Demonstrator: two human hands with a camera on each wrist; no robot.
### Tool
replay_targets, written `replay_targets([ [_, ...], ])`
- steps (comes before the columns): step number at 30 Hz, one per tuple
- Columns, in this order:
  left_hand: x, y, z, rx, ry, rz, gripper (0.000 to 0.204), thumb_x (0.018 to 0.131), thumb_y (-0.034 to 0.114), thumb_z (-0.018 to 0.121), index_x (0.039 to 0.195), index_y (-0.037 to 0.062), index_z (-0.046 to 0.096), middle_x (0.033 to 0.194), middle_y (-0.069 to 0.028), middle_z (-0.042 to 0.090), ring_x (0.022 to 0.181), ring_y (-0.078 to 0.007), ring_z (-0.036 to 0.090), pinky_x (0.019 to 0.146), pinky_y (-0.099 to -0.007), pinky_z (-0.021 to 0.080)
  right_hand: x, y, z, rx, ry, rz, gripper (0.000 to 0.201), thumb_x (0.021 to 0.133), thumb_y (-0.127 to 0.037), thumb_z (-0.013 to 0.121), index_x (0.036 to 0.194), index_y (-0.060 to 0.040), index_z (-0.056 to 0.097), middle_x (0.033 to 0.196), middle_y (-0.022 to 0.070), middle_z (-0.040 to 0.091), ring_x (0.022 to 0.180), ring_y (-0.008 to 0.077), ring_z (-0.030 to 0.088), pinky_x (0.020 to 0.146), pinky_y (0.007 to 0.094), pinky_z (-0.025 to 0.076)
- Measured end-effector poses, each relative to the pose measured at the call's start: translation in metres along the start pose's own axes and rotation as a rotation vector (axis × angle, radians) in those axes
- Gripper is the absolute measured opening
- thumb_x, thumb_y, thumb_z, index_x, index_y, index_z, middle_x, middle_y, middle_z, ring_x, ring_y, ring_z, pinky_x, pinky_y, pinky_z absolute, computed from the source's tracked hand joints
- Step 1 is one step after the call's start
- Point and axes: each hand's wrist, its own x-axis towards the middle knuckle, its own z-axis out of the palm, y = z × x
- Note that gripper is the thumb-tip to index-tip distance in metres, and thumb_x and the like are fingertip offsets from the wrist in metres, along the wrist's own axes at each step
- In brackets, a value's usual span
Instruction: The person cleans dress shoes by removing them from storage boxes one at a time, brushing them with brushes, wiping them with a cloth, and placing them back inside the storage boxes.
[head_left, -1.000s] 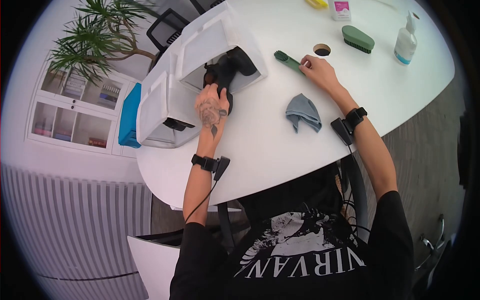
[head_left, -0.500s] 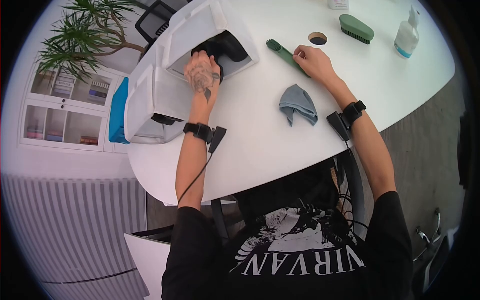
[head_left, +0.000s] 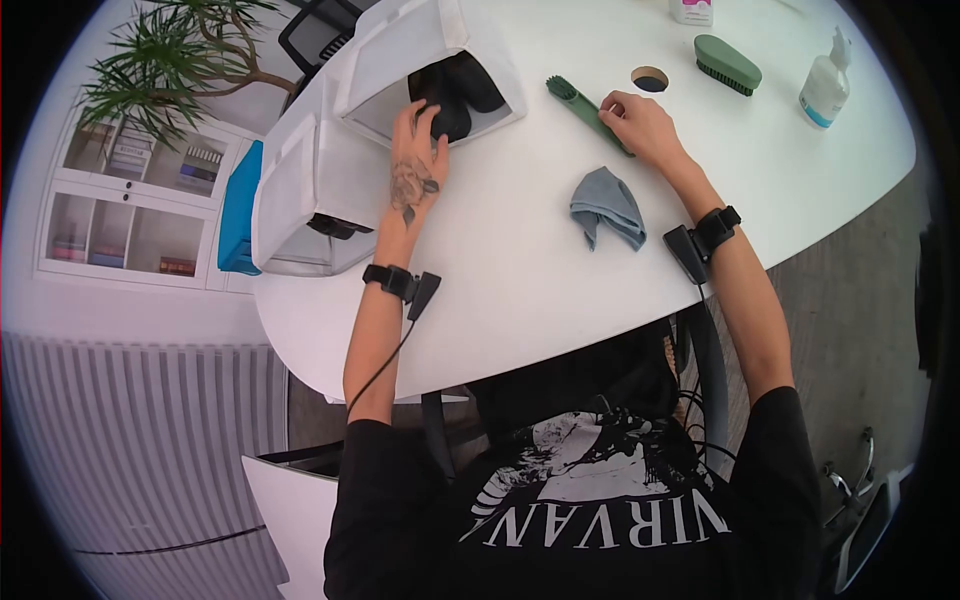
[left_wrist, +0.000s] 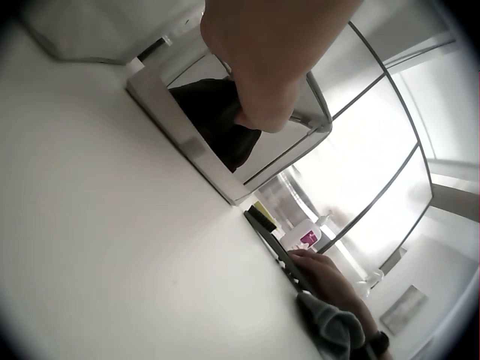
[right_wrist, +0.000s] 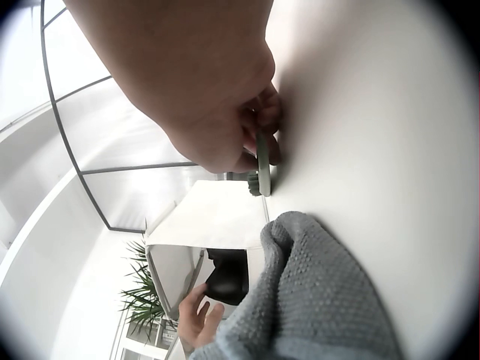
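My left hand is at the front opening of a white storage box, its fingers extended against a black shoe inside. Another dark shoe part shows beside it, deeper in the box. From the left wrist, the black shoe is partly covered by my wrist and hand. My right hand pinches the handle of a slim green brush lying on the table, bristle end toward the box. In the right wrist view, fingers are around the green handle. A folded grey-blue cloth lies nearer me.
A second white box with something dark inside stands left of the first. Further right are a wide green brush, a clear spray bottle and a white-and-pink bottle. A round hole pierces the white table.
My left hand pushed the black shoe deeper into the white box, then drew back a little, fingers loosening. The right hand stays at the slim green brush.
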Motion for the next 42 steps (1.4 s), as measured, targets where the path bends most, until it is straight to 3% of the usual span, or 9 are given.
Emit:
replay_targets([
  [9, 0.01, -0.001, 0.009, 0.031, 0.128, -0.326, 0.054, 0.082, 0.012, 0.085, 0.128, 0.0051, 0.058, 0.133, -0.0195, 0.054, 0.122, -0.0415, 0.058, 0.105, -0.0469, 0.049, -0.004, -0.004, -0.001, 0.008, 0.049, -0.033, 0.03, 0.094, -0.033, 0.062, 0.107, -0.0091, 0.076, 0.095, 0.012, 0.078, 0.087, 0.0309, 0.074, 0.079, 0.0428, 0.057],
  [11, 0.019, -0.005, 0.009, 0.194, 0.082, -0.135, 0.062, 0.08, 0.017, 0.088, 0.131, 0.0037, 0.057, 0.134, -0.0179, 0.057, 0.121, -0.0409, 0.058, 0.104, -0.0461, 0.051, -0.003, -0.005, -0.003, 0.023, 0.014, 0.026, 0.029, 0.094, -0.033, 0.063, 0.107, -0.0094, 0.076, 0.094, 0.0119, 0.078, 0.086, 0.0297, 0.074, 0.078, 0.0419, 0.057],
  [15, 0.036, -0.014, 0.004, 0.195, -0.168, -0.259, 0.068, 0.078, 0.018, 0.09, 0.135, 0.0029, 0.057, 0.134, -0.0164, 0.06, 0.123, -0.0402, 0.059, 0.105, -0.0455, 0.051, -0.004, -0.003, -0.001, 0.041, 0.031, -0.027, 0.03, 0.094, -0.033, 0.063, 0.107, -0.0094, 0.076, 0.094, 0.0112, 0.078, 0.085, 0.0292, 0.074, 0.078, 0.0414, 0.057],
  [25, 0.033, -0.031, 0.023, -0.054, 0.268, -0.314, 0.057, 0.085, 0.016, 0.084, 0.135, 0.002, 0.06, 0.134, -0.0169, 0.062, 0.127, -0.0401, 0.058, 0.106, -0.0468, 0.052, -0.008, -0.009, -0.004, 0.035, 0.024, -0.007, 0.03, 0.095, -0.032, 0.063, 0.108, -0.0084, 0.076, 0.095, 0.011, 0.078, 0.09, 0.0298, 0.074, 0.081, 0.0416, 0.057],
  [27, 0.014, -0.03, 0.004, -0.011, -0.205, -0.394, 0.041, 0.092, 0.019, 0.077, 0.127, 0.0022, 0.066, 0.123, -0.018, 0.067, 0.13, -0.0396, 0.057, 0.108, -0.0456, 0.051, -0.007, -0.01, -0.005, 0.03, 0.029, -0.017, 0.03, 0.095, -0.032, 0.063, 0.108, -0.0082, 0.076, 0.095, 0.0111, 0.078, 0.09, 0.03, 0.074, 0.081, 0.0415, 0.057],
  [28, 0.001, -0.04, 0.012, -0.004, -0.21, -0.396, 0.041, 0.092, 0.019, 0.077, 0.127, 0.0022, 0.066, 0.123, -0.018, 0.067, 0.13, -0.0396, 0.057, 0.108, -0.0456, 0.051, -0.005, -0.01, -0.006, 0.022, 0.021, -0.017, 0.03, 0.096, -0.033, 0.063, 0.108, -0.008, 0.075, 0.095, 0.0115, 0.078, 0.089, 0.0304, 0.074, 0.08, 0.0417, 0.057],
  [31, -0.042, -0.044, 0.036, 0.165, 0.011, 0.036, 0.025, 0.092, 0.011, 0.07, 0.116, 0.0016, 0.07, 0.106, -0.0198, 0.071, 0.109, -0.0385, 0.067, 0.094, -0.0462, 0.054, -0.005, -0.006, 0.001, 0.011, 0.008, -0.032, 0.031, 0.096, -0.034, 0.064, 0.108, -0.0075, 0.075, 0.094, 0.0124, 0.077, 0.088, 0.0313, 0.074, 0.079, 0.0419, 0.057],
  [36, -0.026, -0.025, 0.044, 0.055, -0.11, -0.014, 0.009, 0.092, 0.003, 0.058, 0.093, -0.0008, 0.066, 0.101, -0.0185, 0.066, 0.098, -0.0376, 0.064, 0.089, -0.0487, 0.053, 0.003, 0.009, 0.003, 0.051, 0.077, -0.079, 0.032, 0.095, -0.035, 0.065, 0.108, -0.0069, 0.075, 0.09, 0.0123, 0.075, 0.083, 0.0315, 0.072, 0.075, 0.0415, 0.054],
  [42, -0.065, -0.007, 0.038, -0.023, -0.012, 0.011, 0.011, 0.096, 0.004, 0.06, 0.102, 0.0014, 0.069, 0.105, -0.0155, 0.069, 0.106, -0.0335, 0.067, 0.092, -0.0442, 0.054, 0.005, 0.017, 0.006, 0.16, 0.072, -0.091, 0.029, 0.094, -0.03, 0.067, 0.107, -0.0046, 0.075, 0.08, 0.0118, 0.072, 0.074, 0.0259, 0.069, 0.069, 0.0391, 0.052],
])
